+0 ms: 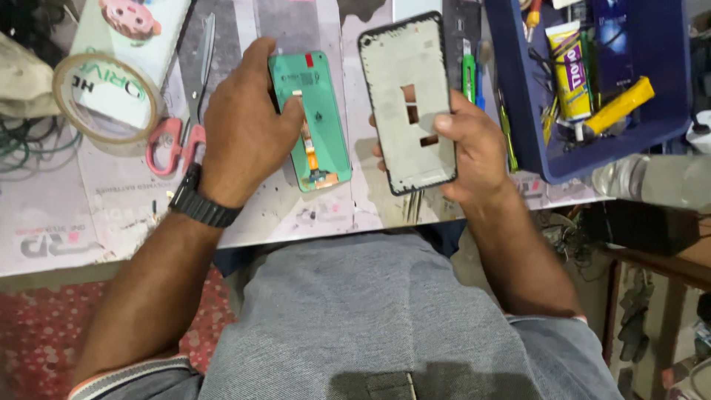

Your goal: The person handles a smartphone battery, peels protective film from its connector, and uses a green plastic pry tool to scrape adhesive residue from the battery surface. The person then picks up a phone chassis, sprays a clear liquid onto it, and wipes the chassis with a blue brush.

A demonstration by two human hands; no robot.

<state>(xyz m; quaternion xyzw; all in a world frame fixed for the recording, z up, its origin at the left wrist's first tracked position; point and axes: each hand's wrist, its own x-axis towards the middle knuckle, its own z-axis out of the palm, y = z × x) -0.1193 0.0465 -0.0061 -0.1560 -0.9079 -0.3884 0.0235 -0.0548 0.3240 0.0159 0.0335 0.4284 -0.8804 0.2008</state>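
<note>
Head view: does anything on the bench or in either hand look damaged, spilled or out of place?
Nothing spilled. The green screen panel in the left hand and the phone frame in the right hand show no visible cracks. The bench top is scuffed and stained, and the blue tray overhangs its edge.

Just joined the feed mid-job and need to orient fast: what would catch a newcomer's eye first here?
Two phone parts held side by side over the worktable: the left hand grips a green-backed phone screen panel with an orange flex cable, and the right hand holds up a grey phone frame with cut-outs. At upper right, a blue tray holds a glue tube and tools; at upper left lie a roll of clear tape and pink-handled scissors.
</note>
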